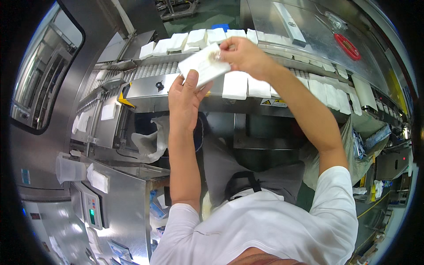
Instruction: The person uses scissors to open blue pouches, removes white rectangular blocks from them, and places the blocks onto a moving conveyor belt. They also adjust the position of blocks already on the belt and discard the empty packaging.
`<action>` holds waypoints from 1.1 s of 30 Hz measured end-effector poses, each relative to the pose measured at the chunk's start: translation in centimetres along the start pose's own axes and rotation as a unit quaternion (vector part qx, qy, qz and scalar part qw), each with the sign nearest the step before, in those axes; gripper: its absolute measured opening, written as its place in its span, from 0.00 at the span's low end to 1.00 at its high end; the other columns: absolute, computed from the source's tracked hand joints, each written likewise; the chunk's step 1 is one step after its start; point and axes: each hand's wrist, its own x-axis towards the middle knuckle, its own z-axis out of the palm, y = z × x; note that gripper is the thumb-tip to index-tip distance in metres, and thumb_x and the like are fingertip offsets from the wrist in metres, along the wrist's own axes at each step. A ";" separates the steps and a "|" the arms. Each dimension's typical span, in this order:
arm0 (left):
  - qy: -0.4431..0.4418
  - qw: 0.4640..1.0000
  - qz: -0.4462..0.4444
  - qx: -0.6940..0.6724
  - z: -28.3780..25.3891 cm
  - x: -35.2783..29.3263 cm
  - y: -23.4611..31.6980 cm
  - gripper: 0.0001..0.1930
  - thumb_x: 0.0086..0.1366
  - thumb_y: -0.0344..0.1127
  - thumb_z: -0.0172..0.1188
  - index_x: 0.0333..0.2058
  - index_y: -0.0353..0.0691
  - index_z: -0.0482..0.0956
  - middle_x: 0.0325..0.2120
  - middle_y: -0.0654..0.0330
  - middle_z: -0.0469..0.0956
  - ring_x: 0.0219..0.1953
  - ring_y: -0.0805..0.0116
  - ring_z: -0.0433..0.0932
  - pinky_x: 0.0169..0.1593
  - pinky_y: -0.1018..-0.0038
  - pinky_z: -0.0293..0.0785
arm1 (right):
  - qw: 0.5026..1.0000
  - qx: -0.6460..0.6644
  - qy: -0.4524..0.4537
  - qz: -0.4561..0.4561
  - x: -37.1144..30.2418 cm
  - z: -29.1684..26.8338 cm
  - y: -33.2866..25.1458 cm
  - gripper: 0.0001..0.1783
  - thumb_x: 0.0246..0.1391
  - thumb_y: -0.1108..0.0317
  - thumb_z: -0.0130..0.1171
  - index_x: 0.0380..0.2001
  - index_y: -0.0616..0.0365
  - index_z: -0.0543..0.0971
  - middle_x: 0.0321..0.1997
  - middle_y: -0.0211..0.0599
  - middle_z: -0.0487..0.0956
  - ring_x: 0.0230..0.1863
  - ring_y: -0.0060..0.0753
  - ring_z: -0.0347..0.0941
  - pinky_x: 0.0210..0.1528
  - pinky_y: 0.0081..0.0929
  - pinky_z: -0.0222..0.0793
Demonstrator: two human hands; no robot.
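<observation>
I hold a white wrapped packet (pixel 204 65) up in front of me with both hands. My left hand (pixel 184 99) supports it from below, the thumb pressed on its lower face. My right hand (pixel 242 54) pinches its upper right corner. Behind the packet runs a steel conveyor (pixel 150 86) carrying a row of similar white packets (pixel 235 85), with more white packets (pixel 191 40) on a higher roller track.
A small scale with a green display (pixel 90 206) sits on a steel cabinet at lower left, beside a clear measuring jug (pixel 68 169) and a white packet (pixel 98 180). Plastic bags (pixel 150 143) hang under the conveyor. A red ring (pixel 347 46) lies on the machine top.
</observation>
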 end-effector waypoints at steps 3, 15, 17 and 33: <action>0.036 0.998 0.022 0.047 -1.1 -0.5 -0.7 0.19 0.71 0.34 0.65 0.54 0.27 0.73 0.49 0.51 0.82 0.48 0.62 0.85 0.49 0.70 0.87 | 1.000 -0.024 -0.016 0.011 -1.5 1.4 0.2 0.19 0.64 0.67 0.62 0.53 0.67 0.73 0.45 0.41 0.80 0.43 0.28 0.78 0.46 0.29 0.81; 0.077 0.990 -0.014 0.119 -4.1 -9.9 -1.7 0.18 0.71 0.29 0.62 0.57 0.31 0.72 0.50 0.51 0.81 0.48 0.63 0.84 0.49 0.69 0.83 | 0.923 -0.376 0.016 0.084 10.5 -2.8 7.5 0.26 0.56 0.48 0.61 0.33 0.66 0.85 0.30 0.47 0.84 0.26 0.39 0.81 0.31 0.37 0.81; 0.081 0.989 -0.025 0.120 -5.2 -11.0 -1.7 0.19 0.71 0.28 0.63 0.57 0.30 0.71 0.51 0.50 0.81 0.49 0.63 0.84 0.51 0.69 0.83 | 0.896 -0.416 -0.022 0.151 11.6 -1.2 7.4 0.27 0.57 0.46 0.61 0.35 0.65 0.85 0.35 0.49 0.85 0.32 0.43 0.83 0.34 0.37 0.82; 0.133 0.979 -0.018 0.154 -6.6 -13.5 -1.0 0.17 0.70 0.27 0.62 0.55 0.32 0.73 0.49 0.56 0.81 0.48 0.69 0.82 0.51 0.74 0.79 | 0.862 -0.500 -0.075 0.043 16.7 0.8 14.2 0.19 0.54 0.57 0.66 0.45 0.57 0.87 0.44 0.42 0.85 0.44 0.40 0.81 0.46 0.41 0.78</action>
